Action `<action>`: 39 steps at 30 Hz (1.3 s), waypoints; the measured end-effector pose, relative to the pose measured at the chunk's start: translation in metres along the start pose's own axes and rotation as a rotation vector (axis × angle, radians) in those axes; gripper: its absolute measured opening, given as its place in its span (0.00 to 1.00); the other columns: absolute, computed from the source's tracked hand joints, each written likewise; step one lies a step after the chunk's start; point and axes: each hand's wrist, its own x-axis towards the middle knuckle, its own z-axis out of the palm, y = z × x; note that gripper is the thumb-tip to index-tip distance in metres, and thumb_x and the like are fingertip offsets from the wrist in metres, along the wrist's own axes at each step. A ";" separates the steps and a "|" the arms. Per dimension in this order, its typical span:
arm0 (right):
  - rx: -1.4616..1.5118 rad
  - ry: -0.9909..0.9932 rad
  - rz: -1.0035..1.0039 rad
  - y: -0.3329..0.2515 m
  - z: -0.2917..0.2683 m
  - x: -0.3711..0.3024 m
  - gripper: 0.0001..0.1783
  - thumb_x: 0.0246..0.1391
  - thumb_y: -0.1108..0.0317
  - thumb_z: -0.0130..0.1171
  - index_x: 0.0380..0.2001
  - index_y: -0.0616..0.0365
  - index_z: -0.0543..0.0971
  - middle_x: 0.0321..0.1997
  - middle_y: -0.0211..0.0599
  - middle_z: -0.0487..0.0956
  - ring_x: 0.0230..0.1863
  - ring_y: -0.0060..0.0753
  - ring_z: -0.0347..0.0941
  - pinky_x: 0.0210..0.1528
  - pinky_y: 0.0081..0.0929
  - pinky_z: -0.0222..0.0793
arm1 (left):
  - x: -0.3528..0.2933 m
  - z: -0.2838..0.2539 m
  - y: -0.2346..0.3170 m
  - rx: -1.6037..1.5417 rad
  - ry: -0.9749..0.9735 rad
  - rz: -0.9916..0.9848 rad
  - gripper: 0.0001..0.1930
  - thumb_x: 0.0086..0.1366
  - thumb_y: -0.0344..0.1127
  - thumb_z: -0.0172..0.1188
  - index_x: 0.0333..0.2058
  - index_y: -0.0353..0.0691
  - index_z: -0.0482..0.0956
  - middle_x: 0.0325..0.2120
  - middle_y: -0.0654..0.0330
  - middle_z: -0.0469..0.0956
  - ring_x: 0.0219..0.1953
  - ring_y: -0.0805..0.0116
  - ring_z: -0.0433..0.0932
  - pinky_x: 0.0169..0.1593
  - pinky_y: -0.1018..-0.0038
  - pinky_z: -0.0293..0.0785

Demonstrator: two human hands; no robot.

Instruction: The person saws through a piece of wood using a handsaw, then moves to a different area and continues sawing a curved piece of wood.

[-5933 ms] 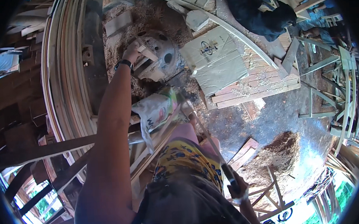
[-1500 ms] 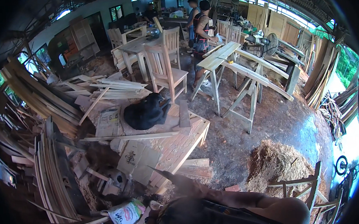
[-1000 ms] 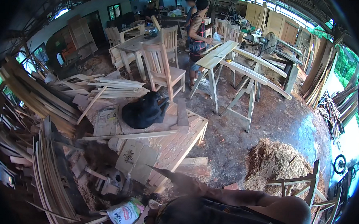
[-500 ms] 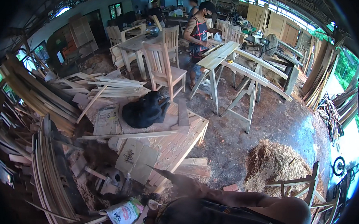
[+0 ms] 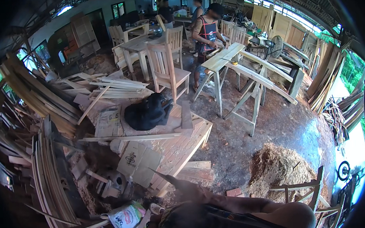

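Observation:
My right hand (image 5: 195, 191) reaches in from the lower right over the near end of a low wooden table. It is blurred and appears closed on a dark, flat piece with a pointed tip (image 5: 165, 175); its exact kind does not show. At the lower edge, my left hand (image 5: 156, 219) is mostly hidden in shadow, its fingers unclear. Close to it are a small pale wood piece (image 5: 156, 208) and a white printed sack (image 5: 128, 220). The low slatted table (image 5: 178, 149) carries cardboard sheets (image 5: 139, 161) and a curled-up black dog (image 5: 145, 112).
Long wood strips (image 5: 49, 174) stack on the left. A sawdust heap (image 5: 280, 168) and a wooden frame (image 5: 318, 185) lie to the right. Beyond, a co-worker (image 5: 207, 32) stands at boards on sawhorses (image 5: 223, 57), near wooden chairs (image 5: 165, 69) and a fan (image 5: 274, 47).
My hands stay nearly in place. The co-worker has shifted slightly right and bent the head lower; the white item by their hands no longer shows. A person farther back has also moved.

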 end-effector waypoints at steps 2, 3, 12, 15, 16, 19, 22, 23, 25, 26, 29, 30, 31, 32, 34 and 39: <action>0.014 -0.046 -0.008 -0.001 -0.001 -0.001 0.38 0.55 0.59 0.68 0.66 0.53 0.66 0.49 0.53 0.82 0.51 0.55 0.81 0.51 0.46 0.78 | -0.004 -0.001 0.003 0.049 -0.007 0.005 0.34 0.67 0.71 0.39 0.66 0.64 0.66 0.47 0.34 0.79 0.54 0.39 0.78 0.56 0.55 0.75; 0.012 -0.046 -0.010 -0.002 -0.001 -0.001 0.38 0.55 0.59 0.68 0.66 0.53 0.66 0.49 0.53 0.82 0.51 0.55 0.81 0.51 0.46 0.78 | -0.005 -0.001 0.005 0.090 0.004 0.024 0.33 0.68 0.70 0.38 0.66 0.67 0.66 0.47 0.34 0.79 0.54 0.39 0.78 0.56 0.55 0.74; -0.002 -0.096 -0.016 0.000 0.003 0.011 0.38 0.55 0.59 0.68 0.66 0.53 0.65 0.49 0.53 0.82 0.51 0.55 0.81 0.52 0.46 0.77 | -0.014 0.003 0.009 0.397 0.203 0.409 0.22 0.71 0.46 0.45 0.63 0.75 0.66 0.31 0.48 0.84 0.30 0.43 0.85 0.30 0.45 0.78; 0.004 -0.106 -0.014 -0.001 0.002 0.012 0.39 0.55 0.59 0.68 0.67 0.53 0.65 0.49 0.53 0.82 0.51 0.54 0.81 0.52 0.46 0.77 | -0.016 0.004 0.009 0.360 0.215 0.408 0.22 0.71 0.49 0.45 0.63 0.75 0.66 0.31 0.48 0.84 0.30 0.43 0.85 0.31 0.45 0.78; 0.007 -0.107 -0.013 -0.002 0.002 0.012 0.39 0.55 0.59 0.68 0.67 0.53 0.65 0.49 0.53 0.82 0.51 0.54 0.81 0.52 0.46 0.77 | -0.016 0.004 0.009 0.330 0.221 0.419 0.22 0.71 0.50 0.45 0.63 0.75 0.66 0.32 0.48 0.84 0.31 0.42 0.85 0.31 0.45 0.79; 0.009 -0.113 -0.010 -0.003 0.000 0.011 0.39 0.55 0.59 0.68 0.67 0.53 0.65 0.50 0.53 0.82 0.51 0.54 0.81 0.52 0.46 0.77 | -0.015 0.003 0.009 0.245 0.241 0.453 0.23 0.70 0.55 0.45 0.64 0.76 0.64 0.33 0.47 0.84 0.32 0.41 0.85 0.32 0.47 0.79; 0.011 -0.119 -0.005 -0.004 0.000 0.011 0.39 0.55 0.59 0.68 0.68 0.52 0.64 0.50 0.53 0.82 0.51 0.54 0.81 0.52 0.46 0.76 | -0.011 0.004 0.009 0.313 0.117 0.345 0.25 0.70 0.57 0.45 0.66 0.77 0.60 0.37 0.45 0.84 0.35 0.40 0.85 0.36 0.48 0.80; 0.012 -0.121 -0.006 -0.004 0.000 0.012 0.40 0.55 0.59 0.68 0.68 0.52 0.64 0.50 0.53 0.82 0.51 0.53 0.81 0.52 0.46 0.76 | -0.009 0.004 0.008 0.314 0.118 0.345 0.25 0.70 0.57 0.45 0.66 0.77 0.60 0.37 0.45 0.84 0.35 0.40 0.85 0.36 0.48 0.80; 0.014 -0.124 -0.005 -0.004 -0.001 0.012 0.40 0.55 0.59 0.68 0.68 0.52 0.64 0.50 0.53 0.82 0.51 0.53 0.81 0.53 0.45 0.76 | -0.005 0.005 0.007 0.221 0.037 0.243 0.27 0.69 0.63 0.41 0.66 0.73 0.62 0.42 0.42 0.82 0.43 0.40 0.82 0.44 0.50 0.78; 0.016 -0.128 -0.002 -0.004 -0.001 0.012 0.40 0.55 0.59 0.68 0.68 0.52 0.64 0.50 0.53 0.82 0.52 0.53 0.81 0.53 0.45 0.76 | -0.003 0.006 0.006 0.175 -0.003 0.192 0.29 0.69 0.66 0.39 0.65 0.72 0.63 0.45 0.41 0.82 0.47 0.40 0.81 0.48 0.51 0.77; 0.023 -0.133 0.002 -0.004 -0.001 0.012 0.40 0.55 0.59 0.68 0.68 0.52 0.64 0.50 0.53 0.82 0.52 0.53 0.81 0.53 0.45 0.76 | 0.004 0.007 0.004 0.082 -0.082 0.092 0.33 0.68 0.73 0.35 0.65 0.68 0.66 0.50 0.38 0.80 0.54 0.39 0.79 0.57 0.53 0.75; 0.025 -0.134 0.004 -0.004 -0.001 0.012 0.40 0.55 0.59 0.68 0.69 0.52 0.63 0.50 0.53 0.82 0.52 0.53 0.81 0.53 0.45 0.76 | 0.006 0.007 0.004 0.035 -0.113 0.019 0.38 0.66 0.76 0.32 0.65 0.63 0.66 0.52 0.37 0.78 0.57 0.39 0.76 0.60 0.55 0.73; 0.026 -0.136 0.006 -0.004 -0.002 0.012 0.40 0.55 0.59 0.67 0.69 0.52 0.63 0.50 0.52 0.82 0.52 0.52 0.81 0.53 0.45 0.76 | 0.007 0.008 0.005 -0.013 -0.143 -0.054 0.43 0.64 0.79 0.29 0.66 0.58 0.67 0.54 0.35 0.77 0.60 0.40 0.74 0.62 0.56 0.71; 0.026 -0.135 0.008 -0.004 -0.002 0.012 0.41 0.55 0.59 0.67 0.69 0.51 0.63 0.50 0.52 0.82 0.52 0.52 0.81 0.53 0.45 0.76 | 0.008 0.008 0.005 -0.013 -0.143 -0.051 0.43 0.64 0.79 0.29 0.66 0.58 0.67 0.54 0.35 0.77 0.60 0.40 0.74 0.62 0.56 0.71; 0.028 -0.136 0.011 -0.003 -0.003 0.012 0.41 0.55 0.59 0.67 0.69 0.51 0.63 0.51 0.52 0.82 0.52 0.52 0.81 0.53 0.45 0.76 | 0.009 0.009 0.006 -0.102 -0.076 -0.139 0.47 0.63 0.80 0.31 0.67 0.52 0.66 0.54 0.34 0.76 0.60 0.40 0.74 0.62 0.57 0.72; 0.035 -0.139 0.023 -0.003 -0.002 0.011 0.41 0.55 0.59 0.67 0.70 0.51 0.62 0.51 0.52 0.82 0.52 0.51 0.81 0.54 0.45 0.75 | 0.006 0.005 0.006 -0.218 -0.002 -0.250 0.54 0.60 0.82 0.37 0.63 0.35 0.70 0.55 0.32 0.75 0.62 0.41 0.73 0.62 0.58 0.71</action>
